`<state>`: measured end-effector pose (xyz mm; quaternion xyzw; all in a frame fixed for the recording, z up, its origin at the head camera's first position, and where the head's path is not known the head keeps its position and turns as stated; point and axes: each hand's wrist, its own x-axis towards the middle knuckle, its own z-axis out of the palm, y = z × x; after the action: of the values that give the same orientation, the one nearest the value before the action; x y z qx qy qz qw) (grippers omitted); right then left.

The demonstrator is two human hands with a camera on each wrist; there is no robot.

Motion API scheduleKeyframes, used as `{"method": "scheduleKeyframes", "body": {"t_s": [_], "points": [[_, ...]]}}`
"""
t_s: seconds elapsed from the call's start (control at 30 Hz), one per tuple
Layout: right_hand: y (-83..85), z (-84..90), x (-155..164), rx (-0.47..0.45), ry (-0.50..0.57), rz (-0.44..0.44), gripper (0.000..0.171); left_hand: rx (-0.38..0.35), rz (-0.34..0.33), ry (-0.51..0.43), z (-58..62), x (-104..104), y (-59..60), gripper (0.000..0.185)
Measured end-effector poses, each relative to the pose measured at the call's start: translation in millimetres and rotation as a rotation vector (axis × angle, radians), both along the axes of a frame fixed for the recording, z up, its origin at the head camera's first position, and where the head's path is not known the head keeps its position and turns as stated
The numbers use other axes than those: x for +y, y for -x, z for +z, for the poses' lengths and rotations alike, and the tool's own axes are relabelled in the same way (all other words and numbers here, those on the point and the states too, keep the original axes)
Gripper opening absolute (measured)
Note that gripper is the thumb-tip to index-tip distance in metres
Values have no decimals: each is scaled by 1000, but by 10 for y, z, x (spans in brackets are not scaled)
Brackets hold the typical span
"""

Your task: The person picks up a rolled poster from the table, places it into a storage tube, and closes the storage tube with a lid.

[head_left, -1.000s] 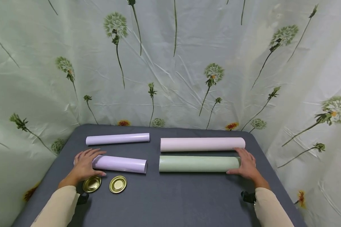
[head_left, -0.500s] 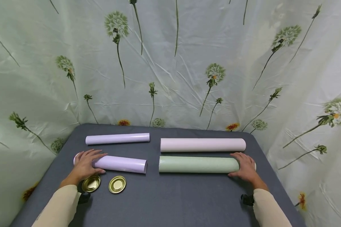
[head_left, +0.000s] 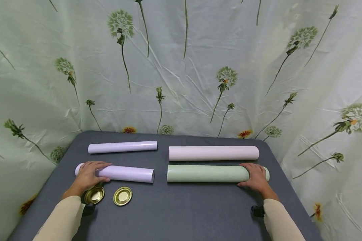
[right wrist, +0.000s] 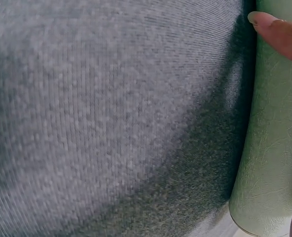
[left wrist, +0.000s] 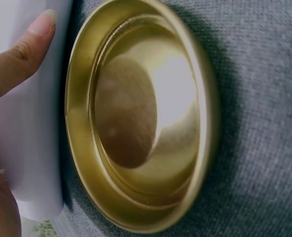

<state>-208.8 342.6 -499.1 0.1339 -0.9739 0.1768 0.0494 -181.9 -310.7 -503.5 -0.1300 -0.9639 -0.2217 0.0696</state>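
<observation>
Left hand [head_left: 88, 174] draped over the near lilac tube [head_left: 120, 173], right hand [head_left: 254, 176] over the green tube [head_left: 206, 173], fingers curled round, steadying against rolling.

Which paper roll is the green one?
The green roll, nearest on the right side of the table, with the right hand on its end. The roll behind it is pink; the other two are lilac.

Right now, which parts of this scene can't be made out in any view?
- Green roll: the right hand covers part of it in the head view; the right wrist view cuts it off.
- Near purple roll: the left hand hides part of it.
- Left gold lid: partly under the left wrist.
- Dark wrist devices: too small to identify.
</observation>
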Motion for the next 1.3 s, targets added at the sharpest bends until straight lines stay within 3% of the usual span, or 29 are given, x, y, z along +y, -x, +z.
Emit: {"method": "scheduleKeyframes", "body": {"t_s": [0.3, 0.53, 1.0, 1.3], "points": [[-10, -23, -12, 32, -6, -8, 76, -49, 19, 12, 17, 3, 21, 62], [-29, -39, 3, 19, -1, -31, 74, -24, -2, -3, 21, 16, 55, 56], [28, -37, -17, 12, 22, -14, 74, -83, 44, -11, 61, 8, 10, 49], [24, -54, 17, -12, 43, -21, 73, -43, 37, -22, 92, 19, 35, 48]]}}
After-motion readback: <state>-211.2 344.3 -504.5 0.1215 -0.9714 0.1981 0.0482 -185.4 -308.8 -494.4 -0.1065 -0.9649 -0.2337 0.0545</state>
